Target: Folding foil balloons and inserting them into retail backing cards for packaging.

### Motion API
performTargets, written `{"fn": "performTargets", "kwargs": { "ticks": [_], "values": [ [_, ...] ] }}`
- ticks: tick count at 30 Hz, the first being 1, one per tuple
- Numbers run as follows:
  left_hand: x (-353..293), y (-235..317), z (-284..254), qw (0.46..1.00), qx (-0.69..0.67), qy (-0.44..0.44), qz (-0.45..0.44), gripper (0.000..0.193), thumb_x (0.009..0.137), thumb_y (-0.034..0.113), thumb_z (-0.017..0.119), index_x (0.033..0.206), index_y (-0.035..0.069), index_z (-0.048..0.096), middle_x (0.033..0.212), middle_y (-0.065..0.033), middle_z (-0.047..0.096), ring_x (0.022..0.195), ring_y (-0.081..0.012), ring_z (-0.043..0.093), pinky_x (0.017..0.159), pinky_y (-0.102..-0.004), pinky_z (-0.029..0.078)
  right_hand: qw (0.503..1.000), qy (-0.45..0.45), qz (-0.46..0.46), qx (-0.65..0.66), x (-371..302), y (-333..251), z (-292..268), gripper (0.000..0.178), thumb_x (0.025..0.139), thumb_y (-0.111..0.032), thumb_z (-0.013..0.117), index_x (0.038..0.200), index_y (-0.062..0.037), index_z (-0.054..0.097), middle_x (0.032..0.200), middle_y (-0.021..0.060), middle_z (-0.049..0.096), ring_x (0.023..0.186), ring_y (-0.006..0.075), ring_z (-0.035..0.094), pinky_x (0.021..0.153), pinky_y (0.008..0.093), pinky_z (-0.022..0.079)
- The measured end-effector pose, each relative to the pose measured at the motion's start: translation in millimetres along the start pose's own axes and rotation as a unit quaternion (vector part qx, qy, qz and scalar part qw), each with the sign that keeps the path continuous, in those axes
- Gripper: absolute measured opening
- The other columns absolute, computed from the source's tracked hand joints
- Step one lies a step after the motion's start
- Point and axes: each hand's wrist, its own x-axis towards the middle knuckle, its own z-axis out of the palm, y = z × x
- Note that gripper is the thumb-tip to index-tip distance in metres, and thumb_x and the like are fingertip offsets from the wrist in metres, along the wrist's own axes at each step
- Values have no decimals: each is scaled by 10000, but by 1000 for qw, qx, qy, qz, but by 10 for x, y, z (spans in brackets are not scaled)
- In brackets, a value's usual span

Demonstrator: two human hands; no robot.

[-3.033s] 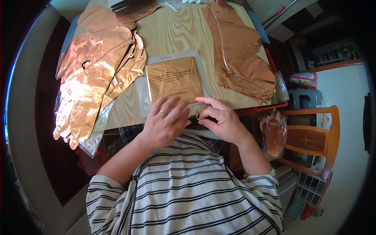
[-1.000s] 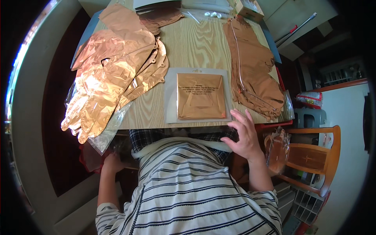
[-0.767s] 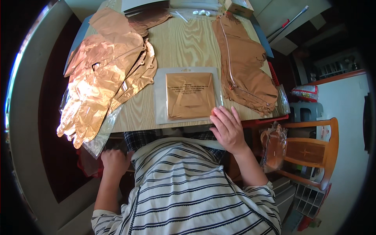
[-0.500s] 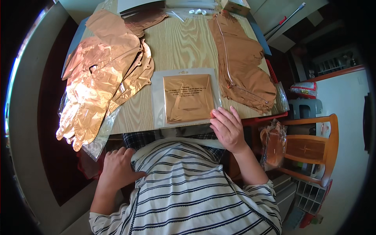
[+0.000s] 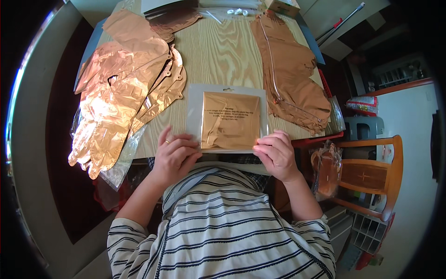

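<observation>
A clear, flat plastic bag with a hang hole lies at the table's front edge, holding a folded copper-coloured foil sheet with dark print. At the bag's lower left corner is my left hand, fingers bent and thumb close to the index finger, closed on the bag's edge. My right hand pinches the lower right corner between thumb and fingers. A pile of shiny copper foil balloons spreads at the left. Flat copper-brown foil balloons with a pale cord lie at the right.
At the back of the table are small white pieces, a white stick and a cardboard box. Another clear bag hangs over the front left edge. A wooden chair with a packaged copper-coloured item stands at right.
My left hand has risen from beside my lap to the bag's lower left corner. The bag has shifted slightly right and down, with my right hand still at its right corner.
</observation>
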Motion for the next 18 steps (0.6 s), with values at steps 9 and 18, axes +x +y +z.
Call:
{"fn": "performTargets", "kwargs": {
  "ticks": [9,18],
  "values": [
    [221,72,-93,987,41,-28,-153,236,738,217,846,816,113,649,788,-12,641,961,-255,628,1177,-549,223,988,24,154,14,65,-167,154,253,736,-102,825,829,-92,590,883,54,614,812,272,586,781,407,439],
    [176,139,-27,978,167,48,-112,430,788,176,784,1180,102,621,1091,-101,640,1121,-332,592,1187,-556,219,935,13,349,-64,20,-366,95,508,801,-151,800,1206,-45,513,945,122,602,799,284,612,741,423,488]
  ]
}}
